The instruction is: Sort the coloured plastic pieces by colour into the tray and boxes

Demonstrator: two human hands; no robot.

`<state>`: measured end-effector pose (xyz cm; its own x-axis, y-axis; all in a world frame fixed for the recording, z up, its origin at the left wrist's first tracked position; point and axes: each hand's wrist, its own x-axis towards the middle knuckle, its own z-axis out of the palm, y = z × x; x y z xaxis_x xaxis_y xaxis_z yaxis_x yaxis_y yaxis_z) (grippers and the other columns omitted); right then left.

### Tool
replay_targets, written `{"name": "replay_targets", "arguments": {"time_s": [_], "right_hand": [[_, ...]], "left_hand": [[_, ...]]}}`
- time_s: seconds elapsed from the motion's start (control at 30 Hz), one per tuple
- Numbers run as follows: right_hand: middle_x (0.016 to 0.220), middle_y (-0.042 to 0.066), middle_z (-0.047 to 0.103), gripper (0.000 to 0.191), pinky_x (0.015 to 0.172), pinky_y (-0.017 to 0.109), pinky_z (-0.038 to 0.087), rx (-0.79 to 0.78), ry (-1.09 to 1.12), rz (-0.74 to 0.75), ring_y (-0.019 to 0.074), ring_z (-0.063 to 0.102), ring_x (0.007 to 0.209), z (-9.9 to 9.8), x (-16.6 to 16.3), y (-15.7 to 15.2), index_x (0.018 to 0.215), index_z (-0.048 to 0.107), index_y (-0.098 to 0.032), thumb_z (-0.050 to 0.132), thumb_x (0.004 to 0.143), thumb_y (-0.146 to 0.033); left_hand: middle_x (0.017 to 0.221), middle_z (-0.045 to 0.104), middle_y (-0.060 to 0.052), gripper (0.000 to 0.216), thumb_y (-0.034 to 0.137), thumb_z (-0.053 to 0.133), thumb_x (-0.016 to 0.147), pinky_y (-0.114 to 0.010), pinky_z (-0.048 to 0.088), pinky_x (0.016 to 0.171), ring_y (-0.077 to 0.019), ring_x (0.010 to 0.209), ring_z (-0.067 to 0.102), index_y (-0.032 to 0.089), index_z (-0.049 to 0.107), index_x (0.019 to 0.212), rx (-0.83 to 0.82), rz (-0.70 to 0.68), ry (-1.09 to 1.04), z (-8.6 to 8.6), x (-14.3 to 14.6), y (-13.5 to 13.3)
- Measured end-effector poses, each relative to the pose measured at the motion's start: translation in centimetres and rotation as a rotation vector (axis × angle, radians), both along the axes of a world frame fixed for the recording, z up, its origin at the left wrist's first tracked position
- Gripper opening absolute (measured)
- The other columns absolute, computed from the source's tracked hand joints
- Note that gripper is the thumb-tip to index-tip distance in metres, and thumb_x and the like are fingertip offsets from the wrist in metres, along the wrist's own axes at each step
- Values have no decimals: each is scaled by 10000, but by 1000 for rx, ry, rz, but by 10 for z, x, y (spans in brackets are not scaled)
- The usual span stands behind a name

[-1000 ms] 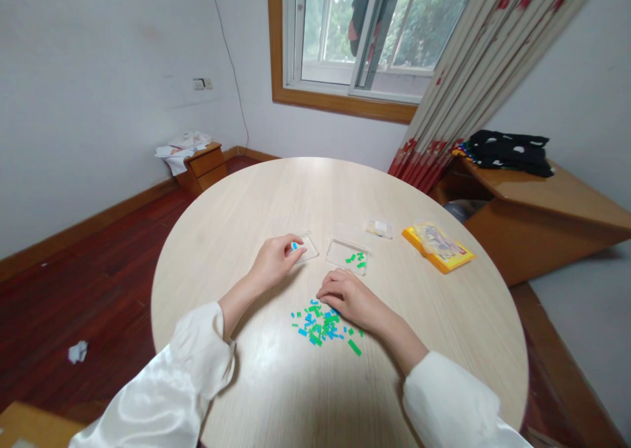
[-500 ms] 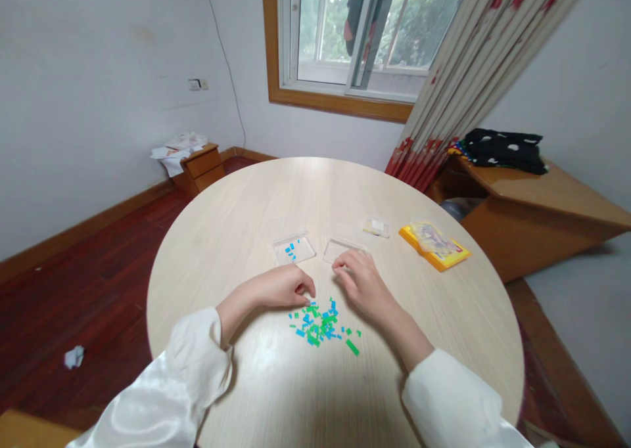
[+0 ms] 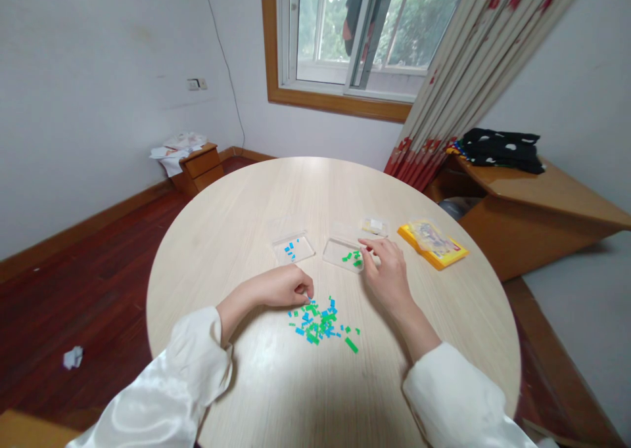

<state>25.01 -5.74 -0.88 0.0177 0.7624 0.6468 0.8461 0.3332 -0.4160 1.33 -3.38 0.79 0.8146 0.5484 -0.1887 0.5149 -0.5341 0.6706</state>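
Observation:
A heap of small blue and green pieces [image 3: 323, 325] lies on the round wooden table [image 3: 256, 192]. My left hand [image 3: 286, 286] rests at the heap's left edge, fingers pinched together on a piece too small to name. Beyond the heap stand two clear trays: the left tray [image 3: 292, 248] holds a few blue pieces, the right tray [image 3: 344, 253] a few green ones. My right hand [image 3: 387, 274] is at the right tray's right edge, fingertips together just over the green pieces.
A small clear box [image 3: 375, 226] and a yellow booklet [image 3: 434, 243] lie behind the trays at the right. A wooden bench [image 3: 537, 205] with dark cloth stands right of the table. A curtain hangs by the window. A bedside cabinet [image 3: 196, 165] stands by the left wall.
My left hand came back from the blue tray to the heap. My right hand left the heap and moved forward to the green tray's right edge.

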Motion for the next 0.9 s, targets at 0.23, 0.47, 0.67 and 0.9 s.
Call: {"name": "replay_targets", "arguments": {"time_s": [0.23,0.47,0.67,0.9], "right_hand": [[809,65,622,179,752,366,419,-85,31,193,219,549,822,1,-9,-4,932,663,-193,501,857,-179],[834,48,631,126,772,363,415,-287,-45,458,193,556,832,2,-23,-13,869,661,-205,537,866,-190],[817,44,624,123,790,349,405,-428,-120,540,182,547,845,5,-22,-16,812,683,-201,570,844,-168],[828,41,618,157,811,354,382,-563,-207,632,168,545,829,6,-17,-16,831,727,-226,590,820,-149]], "left_hand": [[549,513,14,198,216,522,772,-242,289,535,-99,510,391,133,691,836,229,407,-174,4,-6,12],[528,492,20,203,232,537,789,-247,268,540,-102,498,387,134,697,864,369,705,-236,3,-12,20],[537,501,19,197,231,539,795,-246,269,543,-107,506,406,144,702,864,390,749,-196,2,-12,19],[597,560,-8,357,254,526,803,-250,308,563,-118,532,438,126,656,1109,381,801,-165,1,-13,20]]}}
